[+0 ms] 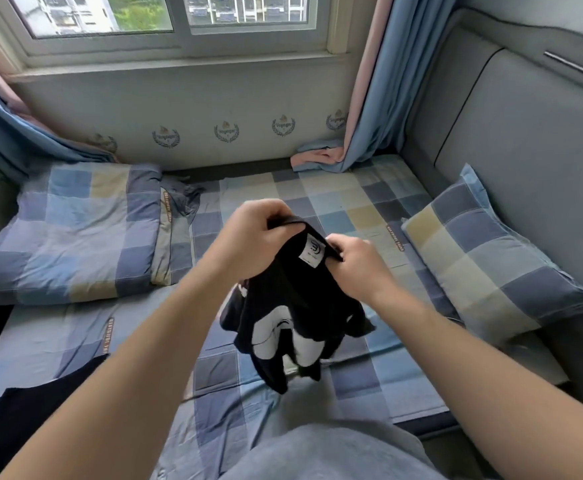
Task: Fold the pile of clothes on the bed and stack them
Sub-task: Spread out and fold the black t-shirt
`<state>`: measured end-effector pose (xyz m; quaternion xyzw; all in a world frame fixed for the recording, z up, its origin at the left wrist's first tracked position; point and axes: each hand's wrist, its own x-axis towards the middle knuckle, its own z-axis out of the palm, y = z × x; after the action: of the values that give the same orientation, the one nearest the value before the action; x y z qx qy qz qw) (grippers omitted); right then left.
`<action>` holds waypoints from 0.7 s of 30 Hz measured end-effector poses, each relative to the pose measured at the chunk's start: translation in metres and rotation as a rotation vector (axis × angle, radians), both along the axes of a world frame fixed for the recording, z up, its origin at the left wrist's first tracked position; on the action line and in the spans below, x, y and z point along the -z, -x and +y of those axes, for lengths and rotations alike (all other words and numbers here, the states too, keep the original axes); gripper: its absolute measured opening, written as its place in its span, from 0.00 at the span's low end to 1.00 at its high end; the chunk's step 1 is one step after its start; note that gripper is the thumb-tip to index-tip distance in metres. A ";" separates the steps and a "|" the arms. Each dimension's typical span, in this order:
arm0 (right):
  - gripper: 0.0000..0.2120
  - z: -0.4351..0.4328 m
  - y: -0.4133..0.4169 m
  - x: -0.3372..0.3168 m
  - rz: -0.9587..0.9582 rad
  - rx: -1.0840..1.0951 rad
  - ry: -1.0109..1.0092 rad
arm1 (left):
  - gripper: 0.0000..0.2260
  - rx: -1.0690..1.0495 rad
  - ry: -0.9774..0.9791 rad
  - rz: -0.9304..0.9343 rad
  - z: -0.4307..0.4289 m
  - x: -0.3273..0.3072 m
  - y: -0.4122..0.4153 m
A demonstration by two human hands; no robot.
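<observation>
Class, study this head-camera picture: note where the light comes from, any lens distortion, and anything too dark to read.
Head view: soft daylight from the window lights the bed evenly; the wide lens bows the sill and headboard; the black garment, gripped by the left hand and right hand, is so dark that few folds show.

Left hand [253, 237] and right hand [354, 263] raised — fingers curled, gripping.
</observation>
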<state>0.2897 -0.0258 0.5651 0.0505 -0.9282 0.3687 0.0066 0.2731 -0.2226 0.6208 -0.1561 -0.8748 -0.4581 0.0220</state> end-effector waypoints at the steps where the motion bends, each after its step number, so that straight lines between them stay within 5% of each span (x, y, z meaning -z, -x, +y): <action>1: 0.07 0.003 0.008 0.002 0.014 0.028 -0.062 | 0.05 -0.026 0.110 0.039 -0.009 -0.002 0.005; 5: 0.09 0.020 0.037 -0.009 -0.007 0.023 -0.254 | 0.06 -0.110 0.452 0.149 -0.053 0.006 0.023; 12: 0.06 0.036 0.065 -0.039 0.043 -0.007 -0.202 | 0.12 -0.264 0.504 0.024 -0.100 0.006 0.018; 21: 0.21 0.090 0.029 -0.068 -0.170 -0.117 0.097 | 0.07 -0.231 0.022 -0.283 -0.076 -0.003 -0.044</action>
<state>0.2606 0.0638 0.6336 0.0730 -0.9019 0.4159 -0.0913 0.3167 -0.2989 0.6238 0.0111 -0.8862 -0.4604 -0.0504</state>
